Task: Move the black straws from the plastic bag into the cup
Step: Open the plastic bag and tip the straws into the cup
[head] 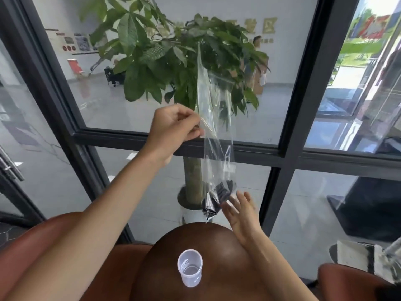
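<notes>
A long clear plastic bag (213, 127) hangs upright in the air above the table's far edge. My left hand (173, 129) pinches its left edge near the middle. The black straws (218, 197) sit bunched in the bag's bottom end. My right hand (242, 210) is spread with straight fingers just right of that bottom end, fingertips at the plastic. A clear plastic cup (189, 270) stands upright on the round dark brown table (227, 253), below and nearer to me than the bag. Nothing is inside the cup.
A potted plant (173, 57) with a thick trunk stands right behind the table against a black-framed glass wall (303, 105). Reddish-brown chairs (32, 231) flank the table left and right. A dark stand (373, 209) sits on the floor at right.
</notes>
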